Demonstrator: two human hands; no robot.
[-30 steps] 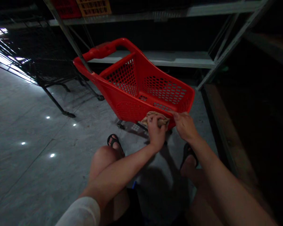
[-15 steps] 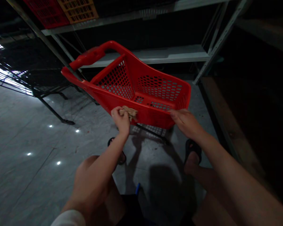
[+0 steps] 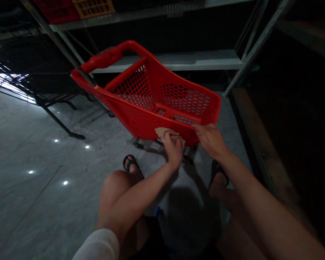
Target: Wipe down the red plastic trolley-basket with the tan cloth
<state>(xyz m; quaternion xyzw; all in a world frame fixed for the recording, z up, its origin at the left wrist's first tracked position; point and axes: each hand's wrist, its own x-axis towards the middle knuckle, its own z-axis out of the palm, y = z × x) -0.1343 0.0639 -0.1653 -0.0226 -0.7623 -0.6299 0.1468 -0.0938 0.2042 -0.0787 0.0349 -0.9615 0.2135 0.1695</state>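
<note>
A red plastic shopping cart (image 3: 151,97) stands on the floor in front of me, its handle at the far left. My left hand (image 3: 173,150) is closed on a tan cloth (image 3: 162,131) and presses it against the cart's near outer wall. My right hand (image 3: 209,139) grips the cart's near rim at the right corner. My knees and sandalled feet (image 3: 132,164) show below the cart.
Metal shelving (image 3: 192,61) stands right behind the cart, with red and orange crates (image 3: 73,7) on the top shelf. A dark wire rack on legs (image 3: 54,108) stands at the left. Glossy grey floor spreads to the left; a wooden edge (image 3: 260,144) runs along the right.
My left hand has slid the cloth to the right along the cart's near wall, back toward my right hand. My right hand has stayed on the rim.
</note>
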